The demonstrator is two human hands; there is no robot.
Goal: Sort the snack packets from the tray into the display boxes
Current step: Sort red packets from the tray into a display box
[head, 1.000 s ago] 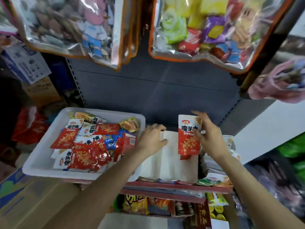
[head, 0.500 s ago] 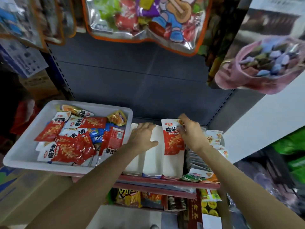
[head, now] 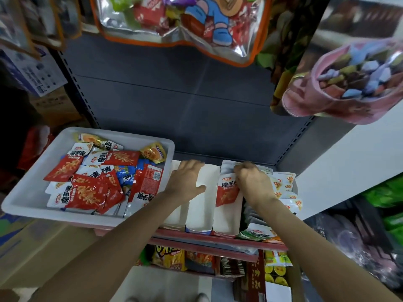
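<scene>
A white tray [head: 28, 192] on the left holds several red, white, blue and yellow snack packets [head: 87, 190]. To its right stand three white display boxes [head: 200, 210] on the shelf. My left hand [head: 187, 178] rests over the walls of the left and middle boxes, fingers spread. My right hand [head: 250, 182] pinches the top of a red-and-white snack packet [head: 226, 192], which stands partly down inside the rightmost box [head: 229, 219]. The packet's top edge is hidden by my fingers.
White packets [head: 285, 188] fill a row right of the boxes. A green packet [head: 257, 234] lies at the shelf's red front edge. Big bags of sweets [head: 174, 20] hang overhead, a pink one [head: 349, 83] at the right. Cardboard boxes [head: 39, 247] sit below the tray.
My right hand has lowered the red-and-white packet from above the boxes down into the rightmost box. My left hand has stayed on the boxes. The camera has tilted.
</scene>
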